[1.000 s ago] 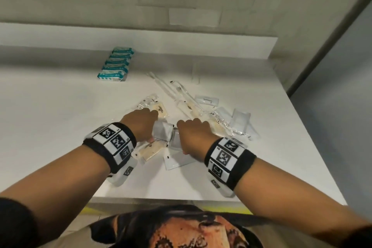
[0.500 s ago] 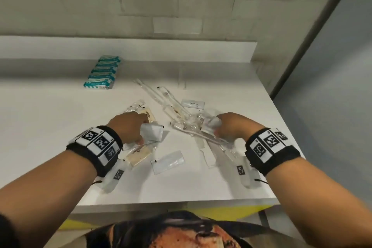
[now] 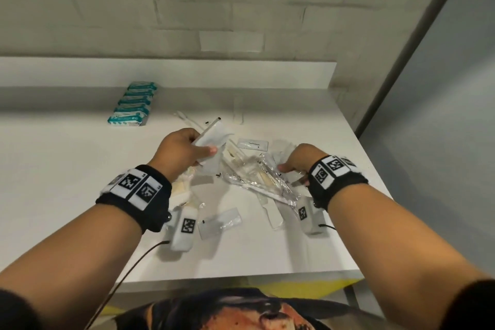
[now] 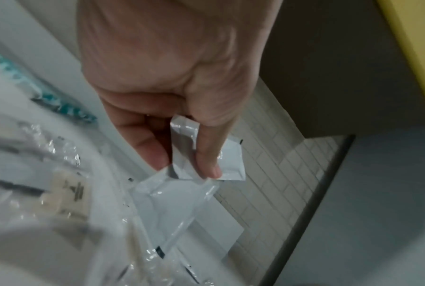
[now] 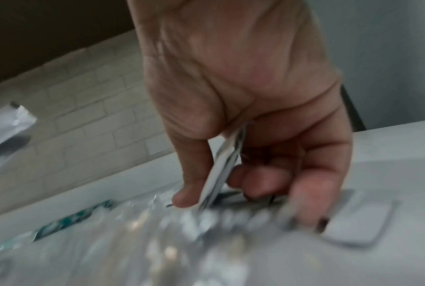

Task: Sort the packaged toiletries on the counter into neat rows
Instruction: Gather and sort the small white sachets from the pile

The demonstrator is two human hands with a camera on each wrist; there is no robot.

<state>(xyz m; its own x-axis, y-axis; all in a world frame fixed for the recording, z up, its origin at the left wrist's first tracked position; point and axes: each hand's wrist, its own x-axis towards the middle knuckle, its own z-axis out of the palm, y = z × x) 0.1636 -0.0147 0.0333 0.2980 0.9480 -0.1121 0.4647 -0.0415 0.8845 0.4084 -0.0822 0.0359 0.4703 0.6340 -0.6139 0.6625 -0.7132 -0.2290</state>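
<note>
a small stack of flat white sachets [image 3: 211, 143] is held in the left hand [image 3: 180, 151], raised above the white bench [image 3: 61, 174]; in the left wrist view the sachets [image 4: 206, 166] are seen pinched between the thumb and the fingers [image 4: 155, 149], with their lower ends hanging free below the grip. the right hand [image 3: 300, 162] is lowered at the right edge of the loose pile of clear crinkled plastic packets [image 3: 262, 182] in the middle of the bench. in the right wrist view a thin flat white packet [image 5: 221, 164] is nipped edge-on between the thumb and the curled fingers [image 5: 260, 181], though blur hides how firmly it is held.

a row of teal and white wrapped packs [image 3: 134, 104] is already laid out at the far left of the bench, near the white raised ledge [image 3: 241, 72], side by side in a line that runs away from the person. more flat white sachets remain loose: one printed sachet [image 3: 253, 144] lies beyond the pile, and a clear-ended one [image 3: 219, 222] lies near the front edge.

the coming move is judged to turn on the space between the teal row and the pile. that space lies forward and left of the held sachets, so the left hand is the nearer one. a new row would be started best with the long axes of the sachets set parallel to the teal packs.
</note>
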